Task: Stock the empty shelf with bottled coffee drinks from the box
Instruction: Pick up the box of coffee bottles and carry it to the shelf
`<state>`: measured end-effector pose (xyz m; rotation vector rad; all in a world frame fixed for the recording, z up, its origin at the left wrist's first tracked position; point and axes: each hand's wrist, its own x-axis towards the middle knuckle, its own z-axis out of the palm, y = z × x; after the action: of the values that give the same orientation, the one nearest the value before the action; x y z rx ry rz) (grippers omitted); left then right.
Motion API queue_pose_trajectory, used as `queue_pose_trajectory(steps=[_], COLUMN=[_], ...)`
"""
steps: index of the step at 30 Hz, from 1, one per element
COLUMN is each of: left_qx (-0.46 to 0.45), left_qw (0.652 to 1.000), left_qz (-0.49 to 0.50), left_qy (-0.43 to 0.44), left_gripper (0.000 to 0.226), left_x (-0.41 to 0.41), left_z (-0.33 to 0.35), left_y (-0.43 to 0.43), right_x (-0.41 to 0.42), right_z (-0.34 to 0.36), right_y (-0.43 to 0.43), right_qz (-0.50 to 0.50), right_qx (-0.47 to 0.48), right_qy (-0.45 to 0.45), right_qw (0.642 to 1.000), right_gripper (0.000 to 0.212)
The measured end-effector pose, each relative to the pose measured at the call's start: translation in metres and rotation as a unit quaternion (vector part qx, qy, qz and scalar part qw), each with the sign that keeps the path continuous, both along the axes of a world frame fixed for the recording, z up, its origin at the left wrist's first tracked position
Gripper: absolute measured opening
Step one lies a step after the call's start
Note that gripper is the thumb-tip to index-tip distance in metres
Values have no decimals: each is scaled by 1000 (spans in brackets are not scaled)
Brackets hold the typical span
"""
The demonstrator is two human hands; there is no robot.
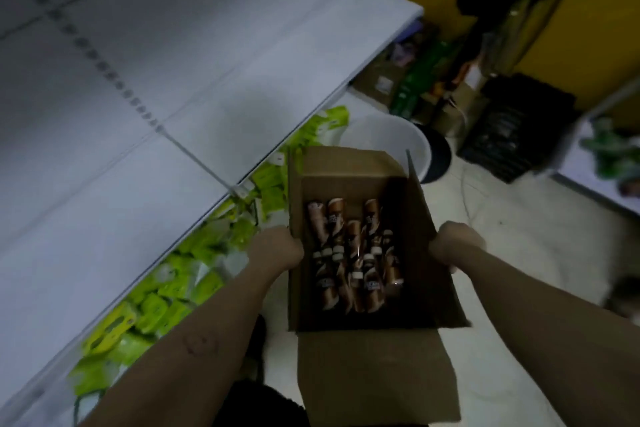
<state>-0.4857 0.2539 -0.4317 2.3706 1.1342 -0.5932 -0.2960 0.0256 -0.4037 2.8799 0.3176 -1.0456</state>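
Observation:
An open cardboard box (374, 371) is held in front of me above the floor, its flaps spread. Several brown bottled coffee drinks (349, 253) with white caps lie on their sides in its bottom. My left hand (277, 248) grips the box's left wall. My right hand (455, 246) grips the right wall. The white shelf (180, 80) runs diagonally to my left, bare of goods.
Green packets (162, 288) fill the lower shelf under the white one. A white bucket (388, 139) stands on the floor beyond the box. Dark bags and boxes (516, 128) crowd the yellow wall at the back right. Another shelf edge (595, 163) is at the right.

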Motion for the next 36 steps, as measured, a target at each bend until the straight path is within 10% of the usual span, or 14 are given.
queue_pose_trajectory(steps=[20,36], left_qx=[24,-16], left_qw=[959,948], left_qz=[-283,-315], left_qy=[15,50], left_gripper=[47,47], left_x=[-28,-149], left_z=[-176,-439], left_y=[-11,-49], right_x=[-227,-388], right_z=[-207,-474], right_y=[-102,-104], right_qz=[-353,-324], right_qx=[-11,30], right_qy=[-23,-42], right_qw=[935,944], right_gripper=[21,32])
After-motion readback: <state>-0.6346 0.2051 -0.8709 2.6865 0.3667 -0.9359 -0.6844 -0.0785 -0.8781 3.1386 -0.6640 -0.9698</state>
